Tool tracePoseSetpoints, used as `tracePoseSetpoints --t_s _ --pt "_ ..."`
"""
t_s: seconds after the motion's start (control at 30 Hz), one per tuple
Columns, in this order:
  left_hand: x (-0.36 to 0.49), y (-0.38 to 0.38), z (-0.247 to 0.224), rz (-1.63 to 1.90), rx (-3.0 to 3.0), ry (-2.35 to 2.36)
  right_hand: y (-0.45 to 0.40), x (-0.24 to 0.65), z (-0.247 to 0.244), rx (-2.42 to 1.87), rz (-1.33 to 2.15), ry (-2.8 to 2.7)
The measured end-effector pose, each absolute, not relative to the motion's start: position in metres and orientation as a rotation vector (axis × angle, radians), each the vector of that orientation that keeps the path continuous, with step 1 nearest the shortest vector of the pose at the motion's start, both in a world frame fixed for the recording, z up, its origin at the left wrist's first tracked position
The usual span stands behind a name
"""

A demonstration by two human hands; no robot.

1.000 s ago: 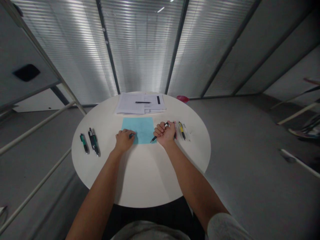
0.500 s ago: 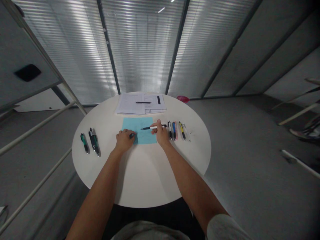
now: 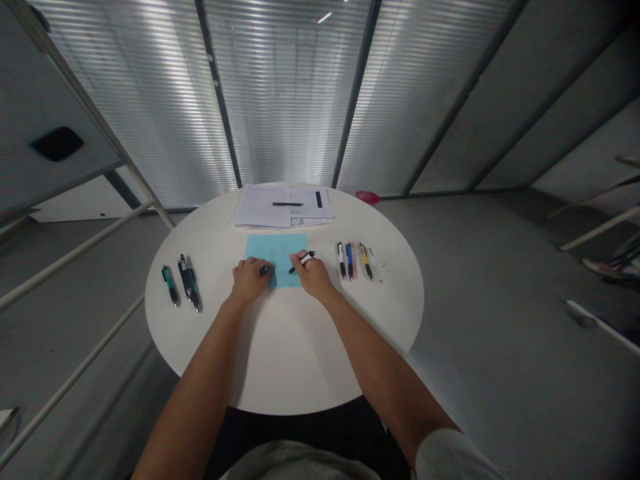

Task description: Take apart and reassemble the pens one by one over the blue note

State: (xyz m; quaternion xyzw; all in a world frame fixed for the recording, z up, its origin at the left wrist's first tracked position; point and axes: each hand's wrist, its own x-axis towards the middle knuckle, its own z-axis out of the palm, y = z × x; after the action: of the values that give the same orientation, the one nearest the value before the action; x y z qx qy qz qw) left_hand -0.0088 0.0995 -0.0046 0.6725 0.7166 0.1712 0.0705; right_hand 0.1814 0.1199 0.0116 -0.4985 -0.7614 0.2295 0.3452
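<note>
A light blue sheet (image 3: 280, 245) lies on the round white table (image 3: 295, 360). My right hand (image 3: 314, 275) is closed on a black and white pen (image 3: 307, 257), its tip pointing down and left over the sheet. At the sheet's left edge rests my left hand (image 3: 250, 280), with a small dark object (image 3: 264, 271) between its fingers; it looks like a cap or pen end, too small to name. To the right stand out several pens in a row, among them a blue pen (image 3: 349, 260) and a yellow pen (image 3: 365, 260).
Green and black pens (image 3: 170, 285) lie at the table's left side. Behind the blue sheet are stacked papers (image 3: 260, 207) with a black pen (image 3: 287, 204) on top. A whiteboard frame (image 3: 100, 233) stands at the left, beside the table.
My right hand has shifted slightly left and down onto the sheet. The pen in it has turned from nearly level to a slant with its tip lower. My left hand has stayed put.
</note>
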Motion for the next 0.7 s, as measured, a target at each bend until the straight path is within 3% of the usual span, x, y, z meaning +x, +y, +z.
tracePoseSetpoints --t_s 0.7 --pt "-0.009 0.101 -0.004 0.495 2.036 2.153 0.127 0.191 0.015 -1.25 0.722 -1.543"
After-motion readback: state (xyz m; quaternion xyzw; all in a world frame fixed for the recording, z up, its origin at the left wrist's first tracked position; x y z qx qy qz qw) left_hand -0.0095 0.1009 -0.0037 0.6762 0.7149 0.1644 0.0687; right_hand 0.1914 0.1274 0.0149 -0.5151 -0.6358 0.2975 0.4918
